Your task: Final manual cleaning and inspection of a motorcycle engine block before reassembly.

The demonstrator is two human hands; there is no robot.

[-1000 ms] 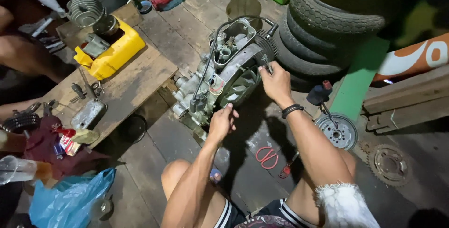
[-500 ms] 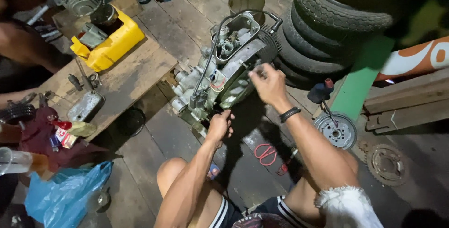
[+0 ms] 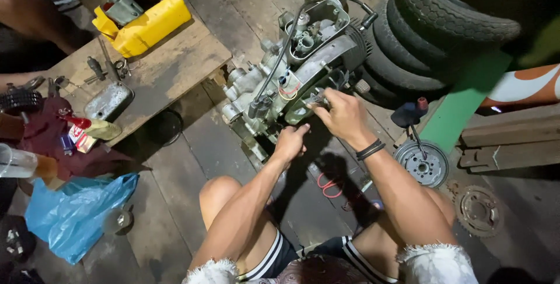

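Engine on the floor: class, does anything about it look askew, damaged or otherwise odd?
The engine lies tilted on the floorboards with its top cover off, inner parts exposed. The left hand steadies its lower edge; the right hand grips a small part at its side. No spill or breakage shows.

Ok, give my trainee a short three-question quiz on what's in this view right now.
1. True or false: both hands are on the grey engine block.
2. What stands stacked to the right of the engine block? A) tyres B) buckets C) bricks
3. Fill in: the yellow container sits on a wooden ____.

Key
1. True: the left hand rests at its lower edge, and the right hand has its fingers at the side of the casing.
2. A, the tyres.
3. Board: the wooden board lying on the plank floor.
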